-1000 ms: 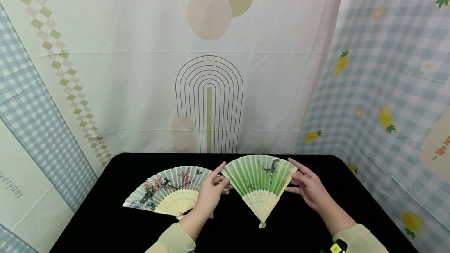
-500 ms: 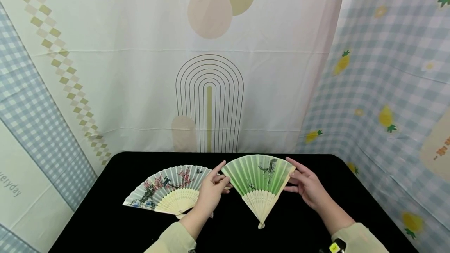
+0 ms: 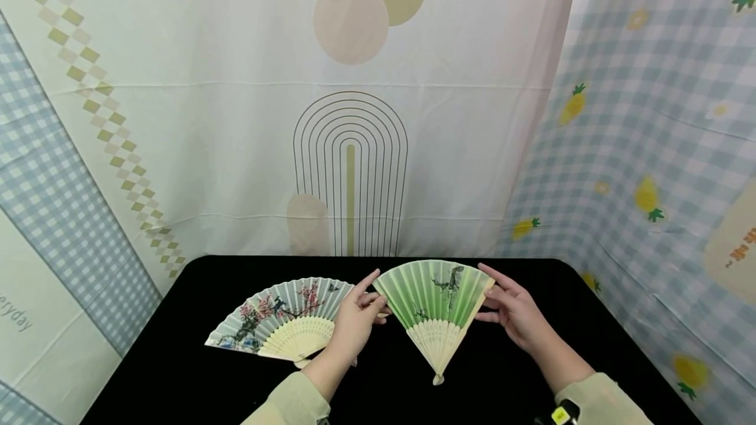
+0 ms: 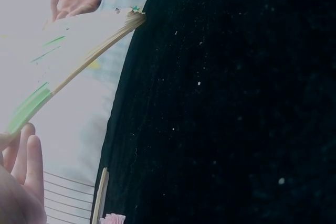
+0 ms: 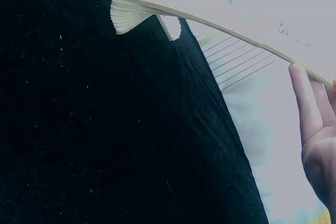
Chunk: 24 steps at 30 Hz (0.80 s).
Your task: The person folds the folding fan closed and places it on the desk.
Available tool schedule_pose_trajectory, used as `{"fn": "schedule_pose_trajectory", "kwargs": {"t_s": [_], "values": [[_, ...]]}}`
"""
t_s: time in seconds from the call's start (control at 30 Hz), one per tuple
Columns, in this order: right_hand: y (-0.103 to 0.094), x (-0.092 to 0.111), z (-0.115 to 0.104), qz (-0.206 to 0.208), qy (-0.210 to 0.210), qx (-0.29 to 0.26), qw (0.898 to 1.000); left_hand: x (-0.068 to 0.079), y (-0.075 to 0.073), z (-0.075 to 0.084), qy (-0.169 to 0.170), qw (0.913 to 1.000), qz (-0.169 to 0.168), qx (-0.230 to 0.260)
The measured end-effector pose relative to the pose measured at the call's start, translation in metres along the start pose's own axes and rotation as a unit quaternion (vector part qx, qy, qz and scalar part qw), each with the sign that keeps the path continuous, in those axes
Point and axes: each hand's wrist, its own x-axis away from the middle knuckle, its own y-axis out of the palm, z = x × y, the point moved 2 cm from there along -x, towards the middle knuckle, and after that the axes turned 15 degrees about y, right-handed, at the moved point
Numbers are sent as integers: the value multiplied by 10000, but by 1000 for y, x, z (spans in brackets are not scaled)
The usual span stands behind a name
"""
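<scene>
A green folding fan (image 3: 422, 297) with a dark tree branch print is spread open, its pale ribs meeting at a pivot at the bottom. My left hand (image 3: 353, 321) pinches its left outer corner between thumb and fingers. At the opposite corner, my right hand (image 3: 520, 315) holds the outer rib, several fingers spread behind it. Both wrist views show the fan edge-on, with the bunched rib ends (image 5: 126, 14) raised over the black cloth. A second folding fan (image 3: 277, 310), pale grey with pink blossoms and a bird, lies spread to the left, partly hidden by my left hand and forearm.
Black cloth covers the table (image 3: 490, 379), whose rounded far edge meets a white patterned curtain (image 3: 236, 149). Blue checked curtain (image 3: 620, 117) with pineapples hangs at the right. My right sleeve (image 3: 599, 399) has a dark wrist device (image 3: 568, 410) at its cuff.
My right hand has moved slightly to the left with its corner of the green fan, so the fan is a little narrower. My left hand stays almost still. The blossom fan has not moved.
</scene>
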Motion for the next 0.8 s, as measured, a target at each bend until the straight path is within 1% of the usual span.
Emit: {"fn": "schedule_pose_trajectory", "kwargs": {"t_s": [0.2, 0.33, 0.57, 0.8], "values": [[1, 0, -1, 7, 35, 68, 10000, 0, -1, -6, 1, 10000, 44, 9], [1, 0, -1, 41, 57, 98, 9999, 0, -2, -9, 34, 10000, 0, -11], [-1, -1, 0, -113, 49, 93, 9999, -1, -2, -11, 1, 9998, -217, -12], [-2, -1, 1, -150, 83, 172, 9997, 1, -1, -6, 90, 9992, -384, -67]]}}
